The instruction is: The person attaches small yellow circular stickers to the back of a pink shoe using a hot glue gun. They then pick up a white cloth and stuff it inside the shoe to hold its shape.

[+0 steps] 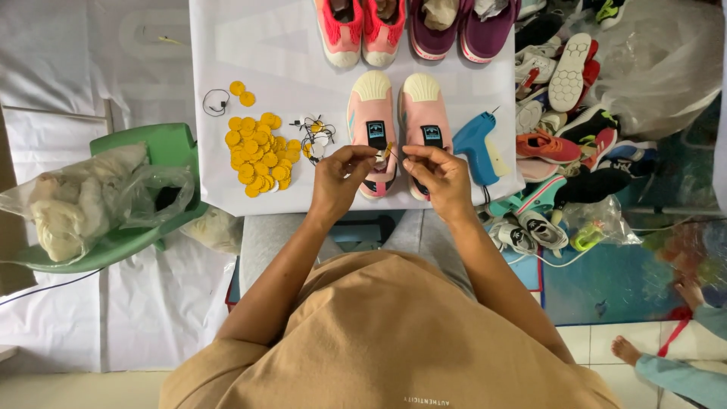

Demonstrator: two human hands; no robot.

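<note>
At the frame's centre, the left hand (338, 178) and right hand (438, 176) pinch one small yellow round tag (387, 151) between fingertips, above two pale pink knit sneakers (397, 125) on the white table (257, 53). One blue tagging gun (480, 142) lies right; a heap of yellow discs (258, 151) lies left.

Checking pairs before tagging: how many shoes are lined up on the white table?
6. Two pale pink shoes sit under the hands, two coral shoes at the top edge, two purple shoes beside them. Top ones are cut off by the frame.

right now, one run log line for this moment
left hand: pinching yellow tag | right hand: pinching its string | under: pink shoes | near: blue tagging gun
</note>
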